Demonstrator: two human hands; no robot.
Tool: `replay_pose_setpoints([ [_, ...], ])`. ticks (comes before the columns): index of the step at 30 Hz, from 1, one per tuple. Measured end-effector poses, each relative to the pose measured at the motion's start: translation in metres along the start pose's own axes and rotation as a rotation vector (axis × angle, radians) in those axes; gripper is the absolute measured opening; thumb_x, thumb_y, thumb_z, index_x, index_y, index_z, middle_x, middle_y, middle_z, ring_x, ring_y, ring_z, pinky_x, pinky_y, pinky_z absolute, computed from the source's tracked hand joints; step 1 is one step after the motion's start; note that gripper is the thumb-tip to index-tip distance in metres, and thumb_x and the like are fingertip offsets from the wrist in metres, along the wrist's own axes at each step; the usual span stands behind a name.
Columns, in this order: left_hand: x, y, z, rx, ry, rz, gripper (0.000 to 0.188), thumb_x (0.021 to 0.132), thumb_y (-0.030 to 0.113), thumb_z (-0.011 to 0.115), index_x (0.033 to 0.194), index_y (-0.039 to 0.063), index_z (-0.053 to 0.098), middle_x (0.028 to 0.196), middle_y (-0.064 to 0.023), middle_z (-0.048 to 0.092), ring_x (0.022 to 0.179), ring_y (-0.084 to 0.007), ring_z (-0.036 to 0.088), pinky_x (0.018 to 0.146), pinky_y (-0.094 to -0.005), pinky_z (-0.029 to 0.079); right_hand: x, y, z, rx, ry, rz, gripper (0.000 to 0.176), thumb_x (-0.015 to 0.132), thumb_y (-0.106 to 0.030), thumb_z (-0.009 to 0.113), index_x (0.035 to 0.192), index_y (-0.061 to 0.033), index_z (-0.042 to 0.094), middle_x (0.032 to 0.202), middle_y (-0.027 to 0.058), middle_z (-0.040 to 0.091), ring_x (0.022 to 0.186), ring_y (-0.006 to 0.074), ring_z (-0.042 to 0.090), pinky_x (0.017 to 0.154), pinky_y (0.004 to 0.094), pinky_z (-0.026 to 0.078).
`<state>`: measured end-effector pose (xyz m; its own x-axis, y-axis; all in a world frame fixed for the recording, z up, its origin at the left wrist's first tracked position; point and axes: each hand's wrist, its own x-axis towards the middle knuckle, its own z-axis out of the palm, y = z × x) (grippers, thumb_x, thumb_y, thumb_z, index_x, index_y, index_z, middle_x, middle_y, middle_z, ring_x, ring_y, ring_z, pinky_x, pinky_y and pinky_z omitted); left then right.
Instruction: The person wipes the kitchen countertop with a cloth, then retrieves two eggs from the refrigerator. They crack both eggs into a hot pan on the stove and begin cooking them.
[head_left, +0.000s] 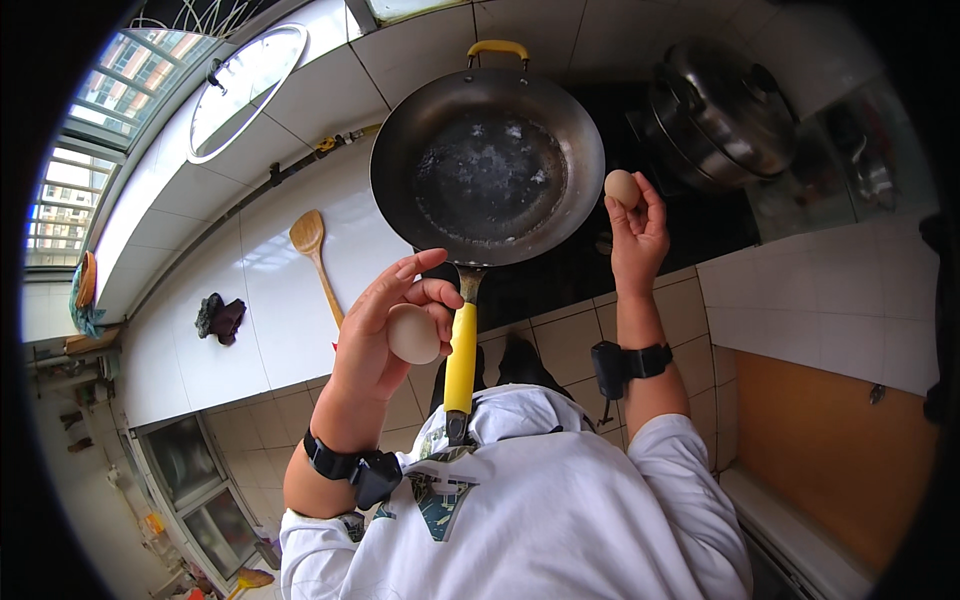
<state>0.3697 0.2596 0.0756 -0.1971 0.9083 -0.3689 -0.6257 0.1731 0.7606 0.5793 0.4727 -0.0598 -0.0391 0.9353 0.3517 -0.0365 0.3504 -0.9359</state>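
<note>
My left hand (382, 315) cups a pale egg (413, 334) in its palm, beside the yellow handle (460, 360) of a wok. Between the fingertips of my right hand (639, 232) is a light brown egg (622, 188), close to the wok's right rim. The dark metal wok (491, 169) sits on the black stove, its long handle pointing back at me. Clear liquid with bubbles and white flecks of froth (487, 172) covers its bottom. Both eggshells look whole on the sides I see.
A wooden spatula (309, 234) and a dark crumpled cloth (221, 318) lie on the white counter (202, 367) at left. A glass lid (244, 94) leans by the window. Right of the wok stands a lidded steel pot (720, 112). A gas pipe (300, 161) runs along the wall.
</note>
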Motion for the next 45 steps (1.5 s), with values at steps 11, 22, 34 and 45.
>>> replay_pose_setpoints([
  [11,0.011,0.006,0.011,0.045,-0.023,0.035,0.05,0.097,0.033,0.04,0.132,-0.002,0.045,0.093,-0.0153,0.062,0.067,-0.0164,0.062,0.056,-0.0285,0.056,0.02,-0.023,-0.007,0.186,-0.034,0.11,0.044,0.086,-0.011,0.07,0.127,-0.0053,0.055,0.117,0.0107,0.062,0.106,0.0182,0.062,0.094,0.0301,0.052],
  [22,0.021,0.014,0.021,0.026,-0.065,0.051,0.037,0.099,0.026,0.042,0.124,0.001,0.052,0.09,-0.0158,0.065,0.067,-0.0194,0.065,0.056,-0.0309,0.055,0.049,-0.046,-0.012,0.334,-0.131,0.354,0.048,0.087,-0.021,0.07,0.128,-0.001,0.053,0.12,0.0116,0.06,0.105,0.0179,0.062,0.09,0.0279,0.052],
  [34,0.113,0.057,0.027,0.948,-0.044,0.33,0.049,0.085,0.02,0.071,0.128,0.006,0.054,0.099,-0.0093,0.066,0.071,-0.0133,0.066,0.063,-0.0249,0.055,0.104,-0.102,0.08,0.189,-1.016,0.591,0.048,0.092,-0.041,0.061,0.113,0.0013,0.059,0.098,0.0127,0.066,0.084,0.015,0.068,0.074,0.024,0.058],
  [45,0.154,0.065,0.004,1.0,0.002,0.17,0.043,0.081,0.021,0.074,0.118,0.002,0.063,0.093,-0.0096,0.068,0.07,-0.0146,0.066,0.064,-0.027,0.057,0.112,-0.088,0.121,-0.111,-1.096,0.629,0.049,0.091,-0.05,0.058,0.105,-0.0038,0.064,0.086,0.0069,0.07,0.071,0.0097,0.067,0.065,0.0201,0.055],
])
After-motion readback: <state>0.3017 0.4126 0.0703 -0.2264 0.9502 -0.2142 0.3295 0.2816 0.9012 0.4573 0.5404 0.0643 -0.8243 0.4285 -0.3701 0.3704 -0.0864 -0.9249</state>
